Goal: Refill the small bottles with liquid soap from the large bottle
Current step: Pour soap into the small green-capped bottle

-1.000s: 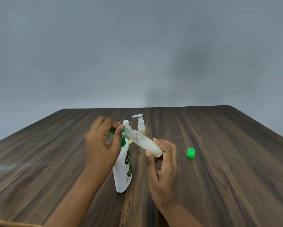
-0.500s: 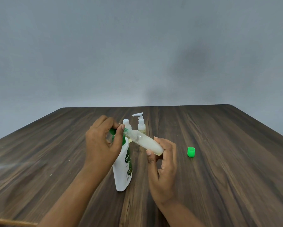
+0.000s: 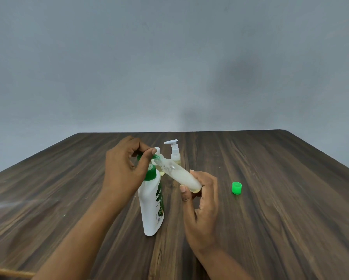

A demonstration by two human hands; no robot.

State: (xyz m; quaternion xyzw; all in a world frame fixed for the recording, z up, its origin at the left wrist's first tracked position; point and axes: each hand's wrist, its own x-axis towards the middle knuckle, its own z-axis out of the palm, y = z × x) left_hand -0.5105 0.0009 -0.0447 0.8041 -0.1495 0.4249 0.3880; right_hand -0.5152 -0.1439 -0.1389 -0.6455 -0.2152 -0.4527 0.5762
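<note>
While a plain grey wall (image 3: 169, 57) fills the upper field, a dark wood-grain counter (image 3: 290, 219) spans the lower field and carries every item.

Large bottle (image 3: 150, 209): white body, green collar and green pump head, printed label on its right face. It stands upright on the counter, directly beneath the left grip.

Left hand (image 3: 123, 170): fingers and thumb are curled over the green pump head, so this grip is closed on the top of the large bottle.

Right hand (image 3: 202, 203): thumb and fingers are wrapped round the base of a small bottle (image 3: 181, 175), so this grip is closed on it and holds it clear of the counter.

The small bottle is clear and tilted, its neck rising from the right grip toward the left grip. Its mouth meets the green spout just beside the left forefinger tip. Whitish liquid fills the end nearest the right grip; the end near the neck is mostly clear.

Pump bottle (image 3: 175, 153): small, with a white pump head, upright on the counter beyond both grips.

Capped bottle (image 3: 158, 151): small, white-topped, just beyond the left grip and partly hidden by the held bottle.

Green cap (image 3: 236, 187): on the counter to the right of the right grip, apart from it.
</note>
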